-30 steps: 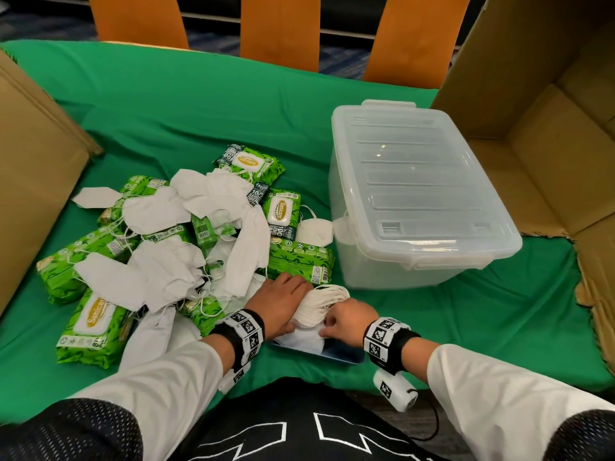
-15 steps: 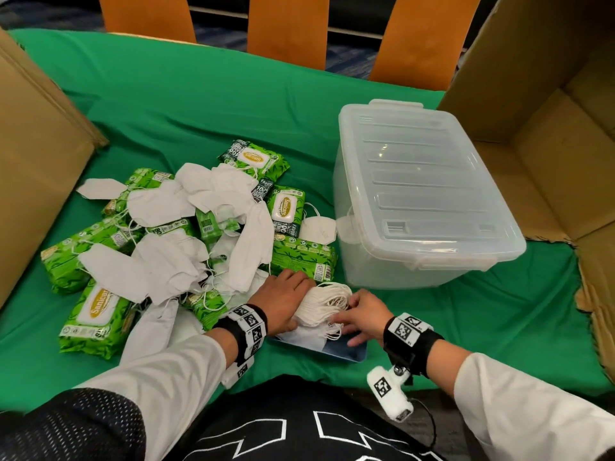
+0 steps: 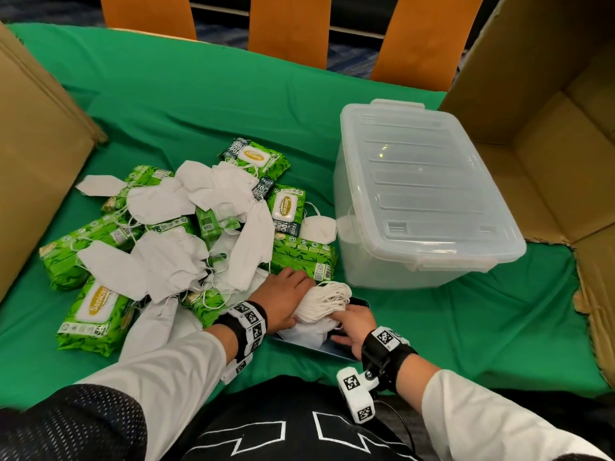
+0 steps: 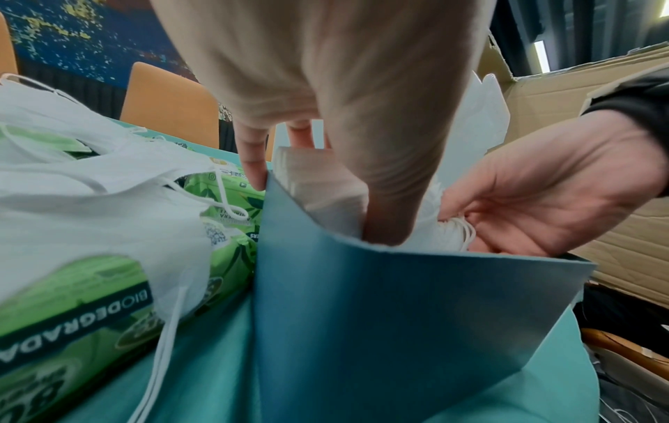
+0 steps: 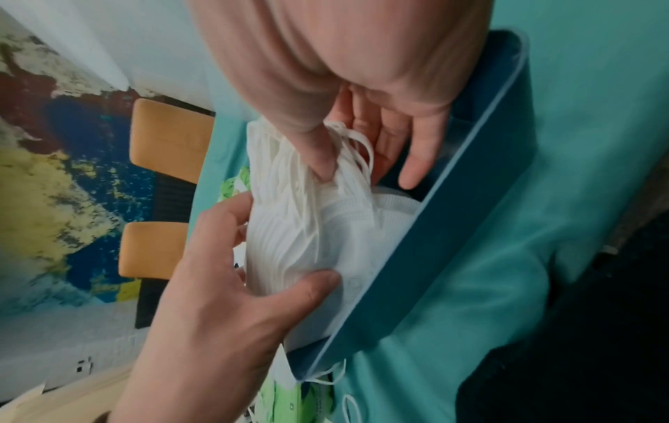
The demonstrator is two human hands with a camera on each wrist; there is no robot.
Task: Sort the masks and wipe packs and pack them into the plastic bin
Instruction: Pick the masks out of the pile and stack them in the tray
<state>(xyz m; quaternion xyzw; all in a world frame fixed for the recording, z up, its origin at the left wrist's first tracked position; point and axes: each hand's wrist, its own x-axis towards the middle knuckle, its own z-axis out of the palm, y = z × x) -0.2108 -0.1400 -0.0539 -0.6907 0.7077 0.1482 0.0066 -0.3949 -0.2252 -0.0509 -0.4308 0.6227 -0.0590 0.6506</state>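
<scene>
A stack of white masks (image 3: 324, 299) stands in a shallow blue box (image 3: 336, 351) at the table's near edge. My left hand (image 3: 286, 294) grips the stack from the left, thumb and fingers curled round it (image 5: 289, 229). My right hand (image 3: 349, 322) is at the stack's right end; its thumb (image 5: 322, 166) presses into the bunched ear loops, its fingers behind them inside the box (image 5: 452, 229). The clear plastic bin (image 3: 382, 271) stands just beyond, its lid (image 3: 426, 181) on. Loose masks (image 3: 166, 261) and green wipe packs (image 3: 93, 317) lie mixed to the left.
A big open cardboard box (image 3: 549, 144) flanks the bin on the right, and a cardboard flap (image 3: 36, 161) rises on the left. Orange chair backs (image 3: 289, 24) line the far edge of the green cloth (image 3: 199, 111). A wipe pack (image 3: 303, 257) lies right beside my left fingers.
My right hand has come off the top of the stack and slid round to its right, near end, thumb into the ear loops. My left hand keeps its grip.
</scene>
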